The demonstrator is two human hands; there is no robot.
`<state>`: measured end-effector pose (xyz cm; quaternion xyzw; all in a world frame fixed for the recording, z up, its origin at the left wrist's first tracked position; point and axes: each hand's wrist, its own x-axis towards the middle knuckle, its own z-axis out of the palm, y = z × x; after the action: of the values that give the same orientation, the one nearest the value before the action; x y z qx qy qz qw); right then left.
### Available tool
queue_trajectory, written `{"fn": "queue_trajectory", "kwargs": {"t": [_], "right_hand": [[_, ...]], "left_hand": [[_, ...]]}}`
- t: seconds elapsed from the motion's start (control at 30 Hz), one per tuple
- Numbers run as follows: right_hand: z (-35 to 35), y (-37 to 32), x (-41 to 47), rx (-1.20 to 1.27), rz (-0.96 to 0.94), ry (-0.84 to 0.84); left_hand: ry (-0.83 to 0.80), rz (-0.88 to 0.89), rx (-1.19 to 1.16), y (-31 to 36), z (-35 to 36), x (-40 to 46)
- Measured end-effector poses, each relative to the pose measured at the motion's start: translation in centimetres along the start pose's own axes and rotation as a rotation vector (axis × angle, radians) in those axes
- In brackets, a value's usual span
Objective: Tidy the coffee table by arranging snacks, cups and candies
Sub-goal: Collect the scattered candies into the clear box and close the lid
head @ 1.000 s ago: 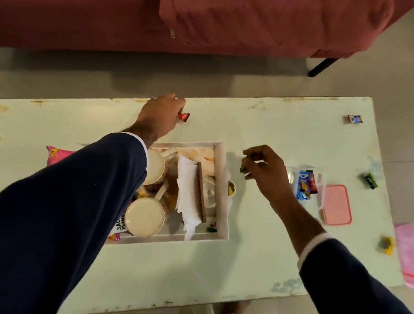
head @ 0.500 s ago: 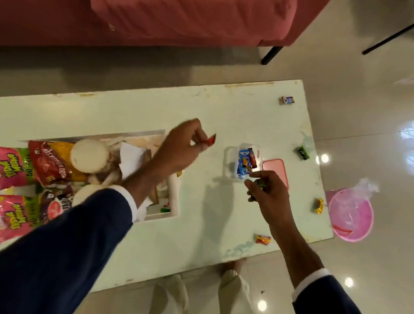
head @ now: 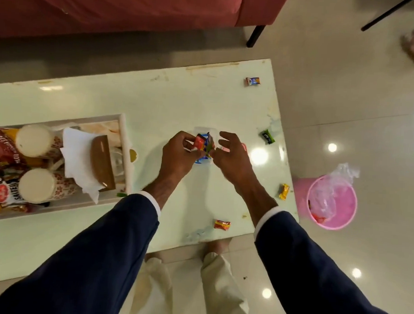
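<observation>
My left hand (head: 179, 155) pinches a red candy (head: 198, 142) over a small clear container (head: 203, 129) that holds blue-wrapped candies. My right hand (head: 232, 158) is right beside it, thumb and fingertip closed on a small green candy (head: 209, 148), the other fingers spread. Loose candies lie on the pale table (head: 156, 101): a red and blue one (head: 252, 81) far right, a dark green one (head: 267, 136), a yellow one (head: 284, 191) at the right edge and a red-yellow one (head: 222, 225) near the front edge.
A white tray (head: 126, 138) on the left holds two cups (head: 34, 139), a brown tissue holder (head: 102, 161) and snack packets (head: 0, 148). A pink bin (head: 331, 204) with a plastic liner stands on the floor to the right. A red sofa (head: 137, 6) lies beyond the table.
My left hand has carried the red candy from the far side of the tray to the clear container. My right hand has come in to meet it. My view has shifted right.
</observation>
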<state>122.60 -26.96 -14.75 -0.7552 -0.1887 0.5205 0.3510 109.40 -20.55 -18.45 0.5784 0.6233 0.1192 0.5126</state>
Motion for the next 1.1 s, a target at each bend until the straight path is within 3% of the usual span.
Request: {"fn": "queue_trajectory", "kwargs": {"t": [0.1,0.23,0.4,0.47,0.6,0.77,0.87,1.0,1.1], "right_hand": [[-2.6,1.2,-0.7,-0.072,-0.043,0.024],[-7.4,5.1,-2.7,0.008,0.038,0.015],[-11.7,10.9,-6.5,-0.110,0.154,0.040],[-12.5,13.0,-7.7,-0.157,0.193,0.025],[-13.5,15.9,-8.4,-0.252,0.194,0.134],[-15.0,16.2,-6.0,-0.374,0.169,0.374],[-15.5,14.6,-3.4,-0.396,0.111,0.388],[-15.5,13.7,-1.1,-0.597,0.060,0.233],[-15.3,13.6,-0.7,-0.601,0.065,0.160]], "left_hand": [[0.069,0.021,0.086,0.3,0.4,-0.6],[0.130,0.232,0.121,-1.1,0.5,-4.7],[-0.387,0.296,0.442,-4.3,3.8,-11.2],[-0.502,0.338,0.613,-5.5,5.5,-12.7],[-0.566,0.393,0.961,-7.3,8.1,-13.4],[-0.578,0.612,1.260,-6.8,10.0,-12.6],[-0.575,0.561,1.124,-5.8,9.7,-11.7],[-0.301,0.237,0.558,-3.0,8.9,-10.4],[-0.102,0.144,0.290,-0.6,7.5,-8.6]]}}
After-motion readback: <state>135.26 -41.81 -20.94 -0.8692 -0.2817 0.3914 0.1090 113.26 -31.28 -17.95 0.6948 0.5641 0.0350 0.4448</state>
